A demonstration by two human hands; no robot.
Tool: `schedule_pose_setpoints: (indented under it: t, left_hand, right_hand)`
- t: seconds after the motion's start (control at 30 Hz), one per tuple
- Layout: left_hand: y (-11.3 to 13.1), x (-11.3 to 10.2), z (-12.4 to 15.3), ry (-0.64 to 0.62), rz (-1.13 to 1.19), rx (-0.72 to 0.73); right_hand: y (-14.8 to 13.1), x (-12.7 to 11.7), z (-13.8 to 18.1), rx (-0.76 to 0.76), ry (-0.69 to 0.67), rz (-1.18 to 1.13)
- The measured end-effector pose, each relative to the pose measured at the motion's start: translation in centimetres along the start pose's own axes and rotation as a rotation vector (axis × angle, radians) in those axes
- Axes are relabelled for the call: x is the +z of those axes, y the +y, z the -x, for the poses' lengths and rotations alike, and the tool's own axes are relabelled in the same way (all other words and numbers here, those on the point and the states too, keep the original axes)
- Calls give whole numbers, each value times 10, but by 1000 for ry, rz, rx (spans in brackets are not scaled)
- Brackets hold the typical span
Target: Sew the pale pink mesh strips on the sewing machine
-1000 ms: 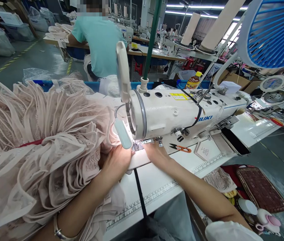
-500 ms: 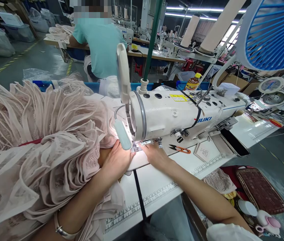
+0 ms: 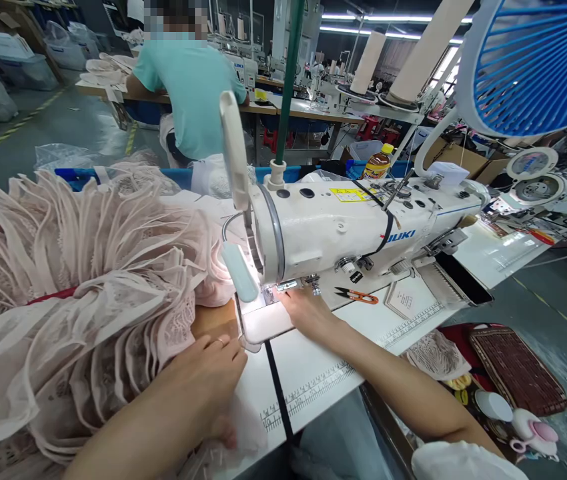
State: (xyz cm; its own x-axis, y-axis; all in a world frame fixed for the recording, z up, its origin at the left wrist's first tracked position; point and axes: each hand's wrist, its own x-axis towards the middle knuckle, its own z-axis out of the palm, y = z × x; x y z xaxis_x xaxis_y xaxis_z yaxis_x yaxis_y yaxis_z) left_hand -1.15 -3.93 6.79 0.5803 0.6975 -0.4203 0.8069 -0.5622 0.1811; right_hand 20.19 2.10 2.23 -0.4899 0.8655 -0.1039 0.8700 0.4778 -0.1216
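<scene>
My left hand [image 3: 208, 380] is over the table's front left part, back of the hand up, with a ring on one finger. Its fingers are half bent and the thumb stands apart, close to a sheer pale pink fabric piece [image 3: 246, 423]. My right hand [image 3: 308, 312] stays at the needle area of the white sewing machine [image 3: 318, 230], fingertips pressed together beside the presser foot [image 3: 269, 293]; what they pinch is too small to make out. A big heap of pale pink lace-trimmed fabric pieces [image 3: 128, 233] lies left of the machine.
Orange-handled thread snips [image 3: 357, 295] and a stack of small cards [image 3: 399, 300] lie right of my right hand. A drink bottle [image 3: 378, 162] stands behind the machine, a blue fan [image 3: 538, 67] at upper right. A person in a teal shirt [image 3: 188, 87] sits ahead.
My left hand has left the needle area and moved down and toward me, to the table's front left. My right hand has stayed by the presser foot. The view has shifted slightly.
</scene>
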Motion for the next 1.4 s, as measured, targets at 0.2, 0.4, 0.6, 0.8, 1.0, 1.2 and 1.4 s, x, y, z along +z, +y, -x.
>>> schedule_pose_setpoints:
  t: [0.2,0.4,0.6,0.8,1.0,1.2,1.4]
  left_hand:
    - [3,-8,10,-84,105,51]
    - [-2,5,10,-72,183,113]
    - [-11,22,11,3,244,201]
    - [-7,7,19,-13,204,172]
    - [-10,12,22,140,147,201]
    - [-3,5,-2,329,155,143]
    - [8,-19,-23,299,49,-229]
  right_hand:
    - [2,2,0,18,-2,14]
    - [5,5,-1,25,-12,-13]
    - [5,2,-2,50,-49,-53]
    - [7,-4,-4,46,-82,-122]
    - [10,-4,-3,73,-142,-180]
    - [7,6,-7,58,-40,-153]
    - [7,14,6,-102,217,-273]
